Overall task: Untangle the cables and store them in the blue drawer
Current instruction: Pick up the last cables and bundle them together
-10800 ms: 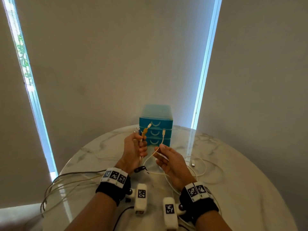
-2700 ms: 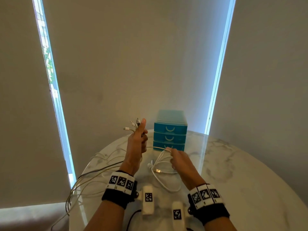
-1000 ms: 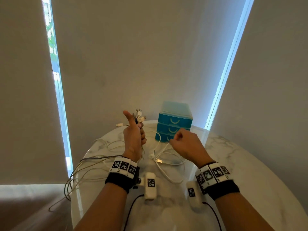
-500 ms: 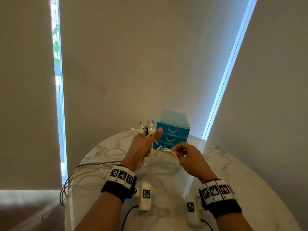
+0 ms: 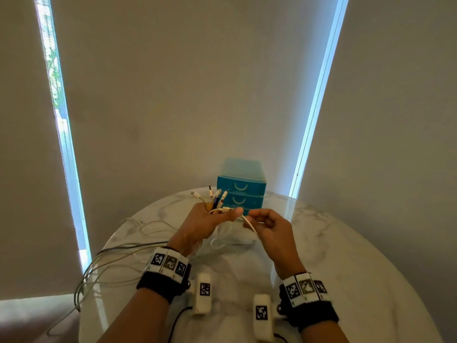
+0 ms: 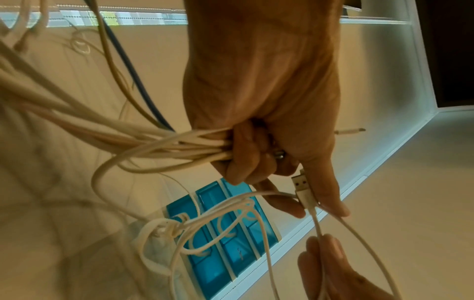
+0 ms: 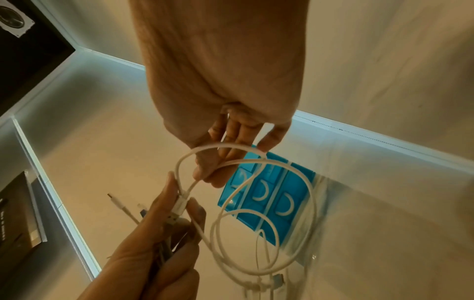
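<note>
Over a round marble table (image 5: 333,256) before pale blinds (image 5: 188,95), both hands' grips pinch white cable (image 6: 318,225).

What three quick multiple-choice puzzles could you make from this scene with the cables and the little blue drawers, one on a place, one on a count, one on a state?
1. Where does the blue drawer unit stand?
A. at the table's far edge, beyond the hands
B. on the floor
C. on the near edge, by the wrists

2. How many drawer fronts does it show?
A. one
B. three
C. five

3. What is the left hand doing?
A. lying flat on the table
B. gripping a bundle of cables, plug ends sticking up
C. pulling a drawer open

Answers: 1 A, it sits on the marble table past both hands. 2 B, three curved handles are stacked on its front. 3 B, its fingers curl round the cable bundle, while the right hand pinches a white cable.
</note>
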The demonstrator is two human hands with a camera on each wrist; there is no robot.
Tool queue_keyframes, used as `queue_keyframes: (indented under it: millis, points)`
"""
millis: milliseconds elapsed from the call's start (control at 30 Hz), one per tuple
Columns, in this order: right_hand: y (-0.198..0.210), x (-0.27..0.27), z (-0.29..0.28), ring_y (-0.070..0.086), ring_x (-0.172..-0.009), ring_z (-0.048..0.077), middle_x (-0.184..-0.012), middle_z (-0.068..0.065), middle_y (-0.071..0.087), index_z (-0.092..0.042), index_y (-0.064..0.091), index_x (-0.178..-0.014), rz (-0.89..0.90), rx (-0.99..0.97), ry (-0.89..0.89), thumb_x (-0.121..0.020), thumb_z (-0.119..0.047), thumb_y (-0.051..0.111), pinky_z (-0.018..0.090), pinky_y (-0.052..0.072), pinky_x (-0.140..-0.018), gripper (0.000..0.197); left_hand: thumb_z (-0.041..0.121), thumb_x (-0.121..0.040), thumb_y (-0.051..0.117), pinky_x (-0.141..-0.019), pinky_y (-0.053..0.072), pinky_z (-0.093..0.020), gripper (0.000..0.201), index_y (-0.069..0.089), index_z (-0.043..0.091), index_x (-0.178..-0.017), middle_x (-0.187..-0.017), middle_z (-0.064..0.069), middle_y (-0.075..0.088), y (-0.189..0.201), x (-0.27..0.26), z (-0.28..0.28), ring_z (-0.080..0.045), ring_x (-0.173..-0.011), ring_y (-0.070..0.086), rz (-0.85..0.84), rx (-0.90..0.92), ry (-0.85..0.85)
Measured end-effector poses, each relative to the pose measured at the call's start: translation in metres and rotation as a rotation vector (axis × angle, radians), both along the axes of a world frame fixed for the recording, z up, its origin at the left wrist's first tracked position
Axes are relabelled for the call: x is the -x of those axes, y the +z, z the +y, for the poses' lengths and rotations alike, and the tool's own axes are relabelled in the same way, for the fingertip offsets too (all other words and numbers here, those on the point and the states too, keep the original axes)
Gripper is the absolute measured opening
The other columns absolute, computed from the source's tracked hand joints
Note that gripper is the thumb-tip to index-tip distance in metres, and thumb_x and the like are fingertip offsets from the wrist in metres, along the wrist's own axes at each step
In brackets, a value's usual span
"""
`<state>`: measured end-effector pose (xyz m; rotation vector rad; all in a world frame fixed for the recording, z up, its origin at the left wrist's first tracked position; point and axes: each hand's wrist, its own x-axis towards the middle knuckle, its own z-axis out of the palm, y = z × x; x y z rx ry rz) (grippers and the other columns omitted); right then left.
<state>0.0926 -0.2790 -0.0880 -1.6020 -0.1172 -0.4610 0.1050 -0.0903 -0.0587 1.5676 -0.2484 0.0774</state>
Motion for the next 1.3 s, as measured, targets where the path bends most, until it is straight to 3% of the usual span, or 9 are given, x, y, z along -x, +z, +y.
queue_keyframes:
  millis: [200,367,600,733,833,967,1033,1167,1300]
  points:
    - [-0.009,-0.004,-0.007,0.073,-0.097,0.019,-0.104,0.005,0.080,-0.014,0.075,-0.110,0.216,-0.169,-0.149,-0.105,-0.026,0.066,0.038,0.060,-0.091,0.016,0.035,-0.091,0.086,-0.048,0.040,-0.012,0.029,0.081,0.006,-0.092,-0.053,0.013,0.065,-0.007,-0.012,0.001,0.004,-0.041,0.052,-0.026,0.116,0.179]
    - [0.001,0.007,-0.008,0.071,-0.081,0.025,-0.090,0.017,0.075,0.004,0.074,-0.103,0.485,-0.168,0.180,-0.107,-0.006,0.053,0.039,0.061,-0.085,0.023,0.040,-0.086,0.089,-0.063,0.045,-0.029,0.030,0.083,0.012,-0.092,-0.075,0.000,0.080,-0.011,-0.025,0.006,0.001,-0.051,0.058,0.050,0.290,0.358]
    - [0.004,0.001,0.004,0.074,-0.094,0.016,-0.103,0.000,0.079,-0.020,0.077,-0.112,0.101,-0.042,-0.004,-0.106,-0.029,0.067,0.032,0.065,-0.081,0.014,0.044,-0.088,0.087,-0.065,0.048,-0.031,0.026,0.083,0.019,-0.092,-0.076,0.004,0.081,-0.017,-0.029,0.004,-0.006,-0.061,0.061,0.074,0.217,0.383]
    - [-0.005,0.001,0.011,0.072,-0.083,0.012,-0.095,-0.004,0.077,-0.024,0.077,-0.111,0.109,0.144,0.052,-0.101,-0.040,0.073,0.025,0.060,-0.072,0.019,0.045,-0.088,0.087,-0.065,0.048,-0.032,0.028,0.083,0.016,-0.087,-0.081,-0.003,0.082,-0.021,-0.031,0.002,-0.010,-0.061,0.059,0.074,0.145,0.320]
    - [-0.009,-0.003,0.004,0.066,-0.079,0.009,-0.088,-0.005,0.075,-0.022,0.080,-0.106,0.126,0.214,0.048,-0.104,-0.033,0.070,0.025,0.052,-0.073,0.015,0.045,-0.089,0.086,-0.054,0.041,-0.028,0.032,0.076,0.014,-0.082,-0.063,0.001,0.065,-0.023,-0.034,0.004,-0.012,-0.054,0.046,0.113,0.194,0.311]
    - [0.003,-0.005,-0.015,0.057,-0.067,0.014,-0.080,0.004,0.065,-0.008,0.068,-0.111,0.074,-0.318,-0.079,-0.110,-0.015,0.057,0.027,0.048,-0.062,0.014,0.039,-0.093,0.083,-0.043,0.029,-0.021,0.030,0.070,0.013,-0.085,-0.058,0.008,0.044,-0.026,-0.042,0.016,-0.008,-0.048,0.032,0.168,0.318,0.352]
    - [0.008,-0.006,-0.023,0.065,-0.074,0.019,-0.086,0.006,0.070,-0.009,0.063,-0.115,0.031,-0.565,-0.119,-0.113,-0.016,0.053,0.033,0.053,-0.071,0.012,0.039,-0.093,0.083,-0.048,0.030,-0.025,0.032,0.068,0.014,-0.080,-0.053,0.009,0.042,-0.027,-0.043,0.017,-0.010,-0.050,0.033,0.169,0.266,0.351]
    - [0.009,-0.007,-0.025,0.074,-0.091,0.019,-0.096,0.003,0.078,-0.012,0.062,-0.126,0.015,-0.694,-0.164,-0.113,-0.021,0.054,0.036,0.056,-0.083,0.018,0.039,-0.092,0.084,-0.066,0.044,-0.034,0.034,0.068,0.018,-0.070,-0.053,0.014,0.058,-0.025,-0.040,0.012,-0.017,-0.064,0.053,0.114,0.178,0.463]
    - [0.010,-0.004,-0.031,0.073,-0.100,0.019,-0.102,0.000,0.078,-0.014,0.065,-0.126,-0.034,-0.764,-0.212,-0.110,-0.023,0.060,0.035,0.056,-0.085,0.019,0.046,-0.088,0.086,-0.059,0.037,-0.031,0.043,0.057,0.024,-0.066,-0.051,0.012,0.043,-0.022,-0.037,0.017,-0.014,-0.055,0.038,0.088,0.297,0.484]
